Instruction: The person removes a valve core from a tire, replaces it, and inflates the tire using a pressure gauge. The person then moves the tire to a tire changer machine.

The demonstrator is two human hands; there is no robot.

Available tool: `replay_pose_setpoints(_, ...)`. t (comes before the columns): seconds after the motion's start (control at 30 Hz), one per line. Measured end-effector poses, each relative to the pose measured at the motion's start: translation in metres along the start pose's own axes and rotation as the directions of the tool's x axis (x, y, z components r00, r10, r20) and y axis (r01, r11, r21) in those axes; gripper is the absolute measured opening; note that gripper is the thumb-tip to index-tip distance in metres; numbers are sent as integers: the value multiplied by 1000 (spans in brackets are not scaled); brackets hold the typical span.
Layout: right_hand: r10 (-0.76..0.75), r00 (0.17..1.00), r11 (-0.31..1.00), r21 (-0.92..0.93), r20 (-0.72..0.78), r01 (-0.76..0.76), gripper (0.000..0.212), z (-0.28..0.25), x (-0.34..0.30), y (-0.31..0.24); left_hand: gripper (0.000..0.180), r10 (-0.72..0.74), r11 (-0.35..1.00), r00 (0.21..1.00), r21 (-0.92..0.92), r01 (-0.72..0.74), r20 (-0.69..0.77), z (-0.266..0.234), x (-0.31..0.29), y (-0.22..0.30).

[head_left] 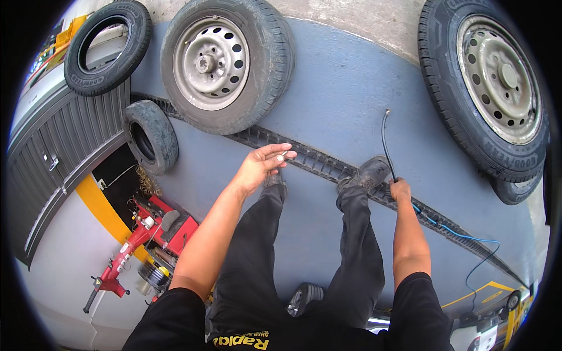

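My left hand (262, 168) is raised in front of me, thumb and fingers pinched together. A tiny pale thing shows at the fingertips, too small to name. My right hand (400, 189) is wrapped round the black air hose (384, 137), whose free end has a brass-coloured tip and curves up away from me. Behind that hand a thin blue hose (462, 235) trails off to the right. Ahead of my left hand, apart from it, a tyre on a silver steel wheel (211, 64) stands on the blue floor. Another tyre on a steel wheel (497, 76) stands at the far right.
A black slotted drain strip (319, 167) crosses the floor by my shoes. Two bare tyres, one upper (140, 44) and one lower (167, 137), are at the left. A red machine (184, 231) stands nearer at the left, beside a grey ribbed shutter (70, 134).
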State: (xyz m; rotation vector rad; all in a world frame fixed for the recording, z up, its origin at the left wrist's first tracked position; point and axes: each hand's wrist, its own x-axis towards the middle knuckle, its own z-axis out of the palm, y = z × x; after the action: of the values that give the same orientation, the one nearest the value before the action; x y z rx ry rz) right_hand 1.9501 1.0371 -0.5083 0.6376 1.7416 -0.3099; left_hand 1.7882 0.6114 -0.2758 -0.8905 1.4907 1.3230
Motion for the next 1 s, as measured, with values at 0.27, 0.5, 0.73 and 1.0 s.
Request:
replay_pose_setpoints(0.27, -2, 979, 998, -69, -205, -12, 42, -24, -15, -64, 15, -100, 912, 971, -409, 2, -219, -144, -42, -190)
replay_pose_setpoints(0.5, -241, 923, 941, 160, -299, 297, 30, -162, -156, -315, 16, -327, 755, 777, -643, -128, -539, -264, -103, -216)
replay_pose_setpoints(0.73, -621, 697, 782, -349, -359, 517, 33, -173, -197, -541, 27, -370, 597, 782, -773, -213, -502, -314, -33, -176)
replay_pose_setpoints(1.0, -865, 417, 502, -452, -280, 738, 36, -84, -169, -674, 35, -483, 103, 855, -982, -159, -189, -231, 197, -213)
